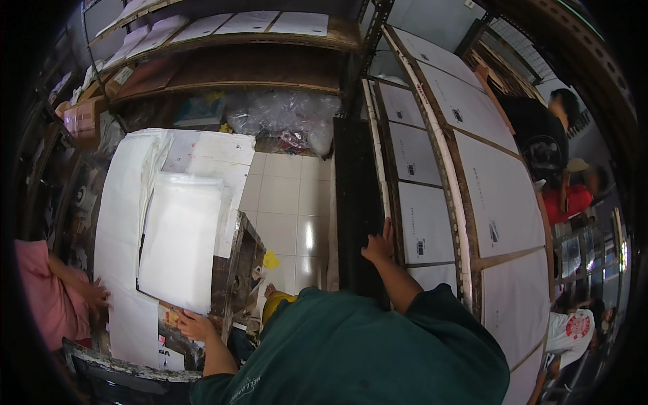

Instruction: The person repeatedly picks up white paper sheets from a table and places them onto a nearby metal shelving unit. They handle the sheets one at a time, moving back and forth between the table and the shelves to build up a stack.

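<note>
My left hand (196, 326) is at the near edge of a stack of white sheets (182, 243), its fingers stretched out along the table edge. Whether it presses on the stack or only touches the table, I cannot tell. The stack lies on a table, beside a longer pile of white sheets (120, 223). My right hand (379, 248) rests at the edge of a rack shelf on the right, beside a long black panel (358, 202). Its fingers are apart, and no object shows in it. White printed sheets (425, 219) lie in a row on that shelf.
A person in a pink top (47, 297) reaches toward the table from the left. A higher shelf on the right bears larger white sheets (496, 192). Clear plastic bags (283, 118) are heaped under the back shelves. Tiled floor (290, 196) lies between table and rack.
</note>
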Action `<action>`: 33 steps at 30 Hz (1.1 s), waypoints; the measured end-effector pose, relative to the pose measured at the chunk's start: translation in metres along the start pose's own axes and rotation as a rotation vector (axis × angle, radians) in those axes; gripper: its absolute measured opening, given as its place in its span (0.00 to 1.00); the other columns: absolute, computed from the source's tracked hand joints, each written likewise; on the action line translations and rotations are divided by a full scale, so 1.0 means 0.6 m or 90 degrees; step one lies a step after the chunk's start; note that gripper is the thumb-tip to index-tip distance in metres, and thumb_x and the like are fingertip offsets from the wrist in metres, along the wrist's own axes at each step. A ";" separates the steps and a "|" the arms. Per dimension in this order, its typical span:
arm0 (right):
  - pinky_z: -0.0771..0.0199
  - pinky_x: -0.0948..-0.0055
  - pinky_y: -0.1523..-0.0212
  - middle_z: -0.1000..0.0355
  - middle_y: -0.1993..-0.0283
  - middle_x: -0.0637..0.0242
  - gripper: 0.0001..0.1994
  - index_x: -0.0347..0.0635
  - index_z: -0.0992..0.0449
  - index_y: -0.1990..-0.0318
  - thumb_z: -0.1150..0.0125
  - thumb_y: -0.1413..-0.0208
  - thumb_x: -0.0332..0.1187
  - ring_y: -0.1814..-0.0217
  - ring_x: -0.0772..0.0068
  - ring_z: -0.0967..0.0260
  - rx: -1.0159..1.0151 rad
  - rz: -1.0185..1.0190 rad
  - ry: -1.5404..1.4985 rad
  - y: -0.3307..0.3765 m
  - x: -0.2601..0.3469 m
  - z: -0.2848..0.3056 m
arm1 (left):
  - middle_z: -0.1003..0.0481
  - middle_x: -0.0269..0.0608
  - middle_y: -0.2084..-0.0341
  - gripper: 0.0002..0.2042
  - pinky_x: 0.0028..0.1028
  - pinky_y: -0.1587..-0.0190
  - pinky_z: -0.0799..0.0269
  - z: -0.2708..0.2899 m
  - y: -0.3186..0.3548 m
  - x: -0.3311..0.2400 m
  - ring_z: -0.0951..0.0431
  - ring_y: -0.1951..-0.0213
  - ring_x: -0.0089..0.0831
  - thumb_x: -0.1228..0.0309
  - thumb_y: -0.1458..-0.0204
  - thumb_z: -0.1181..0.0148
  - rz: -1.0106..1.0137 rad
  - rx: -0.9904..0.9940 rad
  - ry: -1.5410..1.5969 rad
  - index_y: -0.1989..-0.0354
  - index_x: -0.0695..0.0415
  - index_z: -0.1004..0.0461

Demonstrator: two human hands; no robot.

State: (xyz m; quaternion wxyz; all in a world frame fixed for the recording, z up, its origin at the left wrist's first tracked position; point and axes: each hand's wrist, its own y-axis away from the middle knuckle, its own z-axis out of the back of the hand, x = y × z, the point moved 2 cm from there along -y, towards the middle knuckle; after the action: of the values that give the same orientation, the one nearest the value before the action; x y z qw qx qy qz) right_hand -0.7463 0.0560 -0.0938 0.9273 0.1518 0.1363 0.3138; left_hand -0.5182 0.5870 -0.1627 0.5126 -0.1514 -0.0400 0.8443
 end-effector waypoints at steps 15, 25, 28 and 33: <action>0.34 0.68 0.47 0.28 0.52 0.52 0.28 0.40 0.32 0.46 0.36 0.56 0.41 0.47 0.59 0.32 0.399 0.343 -0.166 -0.111 0.134 -0.211 | 0.33 0.46 0.58 0.20 0.42 0.52 0.40 0.031 0.012 -0.001 0.34 0.54 0.45 0.61 0.46 0.52 -0.013 -0.081 0.135 0.45 0.52 0.34; 0.36 0.63 0.45 0.32 0.47 0.50 0.27 0.39 0.30 0.47 0.36 0.56 0.41 0.43 0.54 0.35 0.276 0.260 -0.190 -0.247 0.123 -0.057 | 0.33 0.45 0.50 0.41 0.34 0.53 0.36 0.065 -0.151 -0.148 0.32 0.51 0.36 0.36 0.54 0.52 0.606 0.132 1.528 0.40 0.56 0.46; 0.36 0.64 0.46 0.31 0.49 0.50 0.27 0.38 0.30 0.47 0.37 0.56 0.40 0.45 0.55 0.34 0.194 0.346 -0.205 -0.320 0.156 0.004 | 0.32 0.42 0.53 0.29 0.28 0.58 0.35 -0.023 -0.240 -0.187 0.31 0.53 0.31 0.45 0.47 0.51 0.662 0.049 1.361 0.47 0.56 0.39; 0.33 0.67 0.49 0.28 0.53 0.52 0.24 0.38 0.31 0.47 0.39 0.53 0.38 0.49 0.59 0.31 0.113 0.338 -0.322 -0.332 0.221 0.124 | 0.34 0.37 0.50 0.18 0.26 0.57 0.34 0.050 -0.250 -0.355 0.36 0.49 0.30 0.57 0.42 0.55 0.566 0.178 1.424 0.48 0.54 0.38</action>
State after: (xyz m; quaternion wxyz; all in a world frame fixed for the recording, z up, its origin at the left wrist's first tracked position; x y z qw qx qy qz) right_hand -0.5113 -0.0270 -0.1199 0.8011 0.3344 -0.1141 0.4831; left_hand -0.3082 0.4736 -0.0548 -0.0590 -0.7411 0.5720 0.3466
